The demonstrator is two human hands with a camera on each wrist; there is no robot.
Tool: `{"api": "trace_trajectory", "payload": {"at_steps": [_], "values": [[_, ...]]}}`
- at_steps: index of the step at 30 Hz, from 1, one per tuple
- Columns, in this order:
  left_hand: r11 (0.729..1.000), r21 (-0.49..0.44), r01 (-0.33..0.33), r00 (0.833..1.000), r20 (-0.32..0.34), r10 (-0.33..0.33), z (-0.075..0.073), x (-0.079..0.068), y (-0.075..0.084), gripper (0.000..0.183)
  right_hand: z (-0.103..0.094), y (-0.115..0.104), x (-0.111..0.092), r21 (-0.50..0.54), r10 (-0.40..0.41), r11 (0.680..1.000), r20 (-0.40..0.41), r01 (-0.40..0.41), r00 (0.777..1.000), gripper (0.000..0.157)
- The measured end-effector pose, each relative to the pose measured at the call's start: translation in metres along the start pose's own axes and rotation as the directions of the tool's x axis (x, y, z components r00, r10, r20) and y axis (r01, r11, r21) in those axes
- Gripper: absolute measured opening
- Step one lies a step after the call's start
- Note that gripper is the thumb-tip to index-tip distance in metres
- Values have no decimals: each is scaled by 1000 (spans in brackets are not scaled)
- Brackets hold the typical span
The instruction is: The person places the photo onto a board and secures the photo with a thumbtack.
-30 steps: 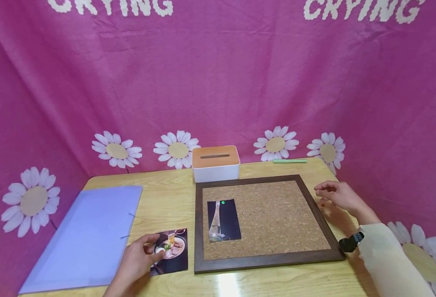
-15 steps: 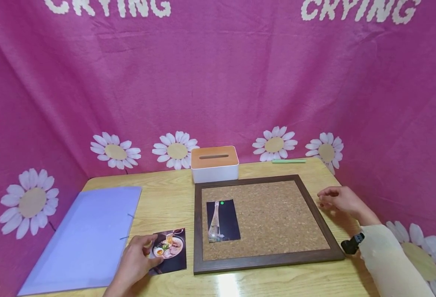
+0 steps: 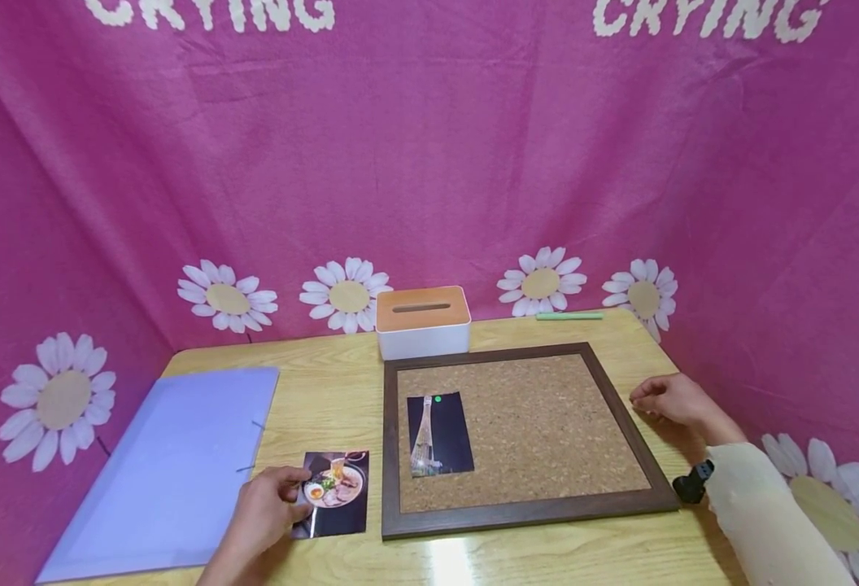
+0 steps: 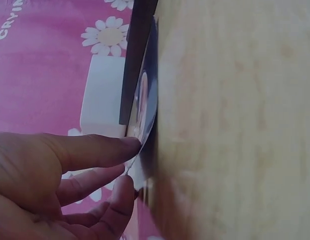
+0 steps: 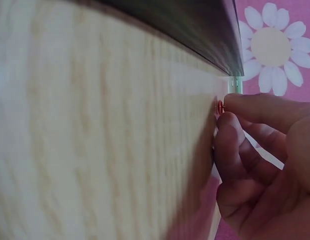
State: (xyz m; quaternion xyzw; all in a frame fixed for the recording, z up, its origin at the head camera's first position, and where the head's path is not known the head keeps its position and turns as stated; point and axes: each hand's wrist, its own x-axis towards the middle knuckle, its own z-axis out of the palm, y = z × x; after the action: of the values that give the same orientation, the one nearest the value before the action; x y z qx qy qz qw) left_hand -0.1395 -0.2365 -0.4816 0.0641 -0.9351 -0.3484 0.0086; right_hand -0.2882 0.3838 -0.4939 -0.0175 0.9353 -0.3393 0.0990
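Note:
My left hand (image 3: 257, 506) pinches the left edge of a photo of a ramen bowl (image 3: 342, 513) between thumb and fingers. In the left wrist view, that photo (image 4: 152, 85) bends up slightly from the tabletop at the held side. Off the cork board's right side, my right hand (image 3: 677, 399) is low over the table. Its thumb and forefinger meet at a small orange-red thumbtack (image 5: 220, 107), seen in the right wrist view. On the brown-framed cork board (image 3: 547, 439) lies a photo of a lit tower (image 3: 450, 443), with a green thumbtack (image 3: 438, 399) at its top edge.
A purple folder (image 3: 173, 464) lies flat at the left. Behind the board stands a white tissue box (image 3: 424, 342) with an orange lid. A green pen-like stick (image 3: 569, 316) is near the back edge, and a pink daisy-patterned curtain (image 3: 429, 163) encloses the table.
My right hand has come down onto the orange-red thumbtack, which lay visible on the table before. The left hand keeps its hold on the ramen photo, which has shifted and tilted slightly.

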Motion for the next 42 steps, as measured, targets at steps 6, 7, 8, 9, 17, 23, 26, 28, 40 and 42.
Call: {"api": "trace_trajectory", "payload": {"at_steps": [6,7,8,9,17,23,26,28,40,42], "values": [[999,-22,24,999,29,-24,-4,2,-2,39,1,3,3,-50,-12,999,-28,10,1000,14],[999,-28,24,999,31,-23,-5,2,-2,39,1,3,4,-54,-14,998,-27,13,1000,14],[999,-37,30,999,32,-29,-6,2,-2,39,0,3,4,-58,-15,998,-26,14,1000,15],[998,-53,32,999,34,-31,-7,3,-2,40,0,2,3,-63,-14,998,-26,13,1000,15],[980,-185,70,997,55,-60,-18,7,1,44,-10,-11,-5,-17,-21,1000,-36,20,999,16],[966,-248,77,996,66,-62,-25,13,8,44,-15,-22,-6,-52,-80,996,-102,75,992,15],[957,-282,69,997,60,-54,-26,17,13,43,-18,-29,-5,-61,-118,992,-126,111,985,15],[949,-309,65,997,59,-49,-27,20,17,43,-20,-35,-6,-52,-132,991,-133,126,982,15],[916,-398,43,997,69,-17,-10,43,59,40,-26,-72,-10,31,-159,986,-128,164,979,25],[917,-397,28,998,70,0,-4,47,67,39,-27,-79,-11,31,-173,983,-133,179,976,25]]}}
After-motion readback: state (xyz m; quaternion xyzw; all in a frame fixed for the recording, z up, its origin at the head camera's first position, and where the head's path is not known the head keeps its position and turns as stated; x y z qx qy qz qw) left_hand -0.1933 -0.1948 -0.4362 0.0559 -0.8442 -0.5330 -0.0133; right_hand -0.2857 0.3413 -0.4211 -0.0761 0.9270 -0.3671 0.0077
